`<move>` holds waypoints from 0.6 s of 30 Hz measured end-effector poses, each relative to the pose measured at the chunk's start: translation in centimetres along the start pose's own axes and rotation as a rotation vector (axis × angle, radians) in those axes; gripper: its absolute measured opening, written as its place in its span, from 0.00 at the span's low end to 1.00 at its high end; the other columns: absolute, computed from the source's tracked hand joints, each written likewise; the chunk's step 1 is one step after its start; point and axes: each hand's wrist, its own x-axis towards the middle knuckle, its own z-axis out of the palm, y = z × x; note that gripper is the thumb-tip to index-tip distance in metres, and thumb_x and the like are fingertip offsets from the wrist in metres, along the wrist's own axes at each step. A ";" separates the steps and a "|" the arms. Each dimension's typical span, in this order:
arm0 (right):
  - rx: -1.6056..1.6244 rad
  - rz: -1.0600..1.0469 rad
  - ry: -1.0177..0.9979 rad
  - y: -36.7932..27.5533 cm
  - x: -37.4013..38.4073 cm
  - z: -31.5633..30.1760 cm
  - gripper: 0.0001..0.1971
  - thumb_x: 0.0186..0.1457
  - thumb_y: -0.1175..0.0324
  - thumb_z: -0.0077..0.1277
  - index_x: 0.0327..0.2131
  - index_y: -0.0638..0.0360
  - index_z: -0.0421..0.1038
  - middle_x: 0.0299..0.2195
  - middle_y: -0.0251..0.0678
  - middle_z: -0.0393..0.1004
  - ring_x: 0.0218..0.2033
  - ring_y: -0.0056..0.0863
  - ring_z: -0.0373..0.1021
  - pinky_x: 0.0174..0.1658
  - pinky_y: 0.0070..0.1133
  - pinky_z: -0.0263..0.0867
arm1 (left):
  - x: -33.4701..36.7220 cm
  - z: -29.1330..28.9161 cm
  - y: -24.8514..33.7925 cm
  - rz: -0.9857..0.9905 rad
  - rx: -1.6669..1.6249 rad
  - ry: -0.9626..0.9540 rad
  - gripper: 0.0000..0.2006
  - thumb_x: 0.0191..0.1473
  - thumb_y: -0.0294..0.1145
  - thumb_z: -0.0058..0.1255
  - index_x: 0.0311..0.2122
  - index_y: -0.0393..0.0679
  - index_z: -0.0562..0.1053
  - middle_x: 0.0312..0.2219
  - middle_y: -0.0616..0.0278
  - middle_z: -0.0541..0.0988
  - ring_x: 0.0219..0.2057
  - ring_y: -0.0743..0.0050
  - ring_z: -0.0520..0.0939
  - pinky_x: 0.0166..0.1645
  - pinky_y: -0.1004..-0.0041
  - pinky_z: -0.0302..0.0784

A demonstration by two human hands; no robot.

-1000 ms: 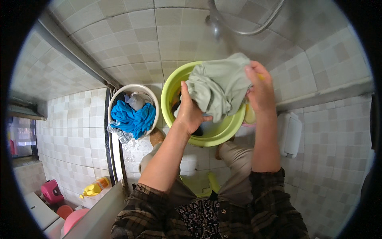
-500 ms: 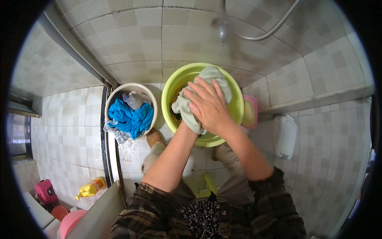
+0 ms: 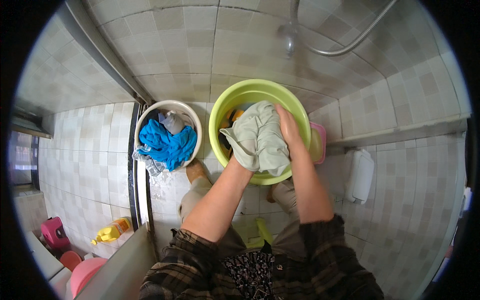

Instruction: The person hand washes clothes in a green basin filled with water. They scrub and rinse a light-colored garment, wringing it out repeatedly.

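Observation:
A bunched pale grey-green garment (image 3: 262, 132) lies in and over the front of a lime-green basin (image 3: 217, 105). My left hand is hidden beneath the garment; only its wrist (image 3: 243, 168) shows at the lower edge of the cloth. Along the garment's right side, my right hand (image 3: 290, 130) is curved edge-on against the fabric, its fingertips partly behind it. Dark and yellow-orange cloth (image 3: 235, 116) shows in the basin to the left of the bundle.
Left of the basin stands a white tub (image 3: 199, 130) with blue clothing (image 3: 169, 140) and other laundry. A pink tray (image 3: 320, 142) sits beside the basin's right side. A yellow bottle (image 3: 112, 231) lies beyond the door track. A shower hose (image 3: 345, 49) hangs on the wall.
My right hand has moved off the garment's top to its right side. The garment is turned over and spread towards me, covering my left hand. The view has shifted slightly.

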 end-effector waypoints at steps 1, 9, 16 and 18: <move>0.063 -0.151 0.016 0.0 -1.8 0.2 0.24 0.59 0.58 0.33 0.52 0.66 0.59 0.52 0.48 0.61 0.54 0.35 0.57 0.56 0.24 0.50 | 0.1 -0.1 0.0 0.027 0.040 -0.010 0.10 0.57 0.33 0.40 0.43 0.45 0.68 0.34 0.68 0.73 0.35 0.78 0.74 0.39 0.77 0.72; -0.233 -0.582 0.047 -0.8 -3.0 1.4 0.22 0.62 0.61 0.30 0.54 0.65 0.57 0.55 0.43 0.58 0.57 0.34 0.55 0.58 0.24 0.49 | -0.4 0.6 1.0 0.144 0.346 -0.011 0.09 0.57 0.32 0.41 0.42 0.44 0.68 0.34 0.67 0.73 0.35 0.79 0.73 0.39 0.78 0.72; 0.829 0.226 -0.116 1.2 0.2 1.0 0.25 0.59 0.51 0.35 0.49 0.62 0.64 0.47 0.39 0.67 0.46 0.29 0.64 0.52 0.23 0.57 | 0.5 1.2 0.5 0.110 0.161 -0.092 0.08 0.57 0.31 0.42 0.41 0.43 0.68 0.32 0.65 0.73 0.32 0.79 0.75 0.36 0.79 0.74; 0.704 0.372 0.110 1.5 0.4 0.8 0.25 0.58 0.50 0.35 0.48 0.61 0.65 0.44 0.40 0.70 0.44 0.29 0.66 0.50 0.24 0.59 | 1.0 0.6 0.1 0.076 0.058 -0.130 0.08 0.57 0.31 0.41 0.40 0.43 0.69 0.32 0.65 0.74 0.31 0.78 0.75 0.35 0.79 0.74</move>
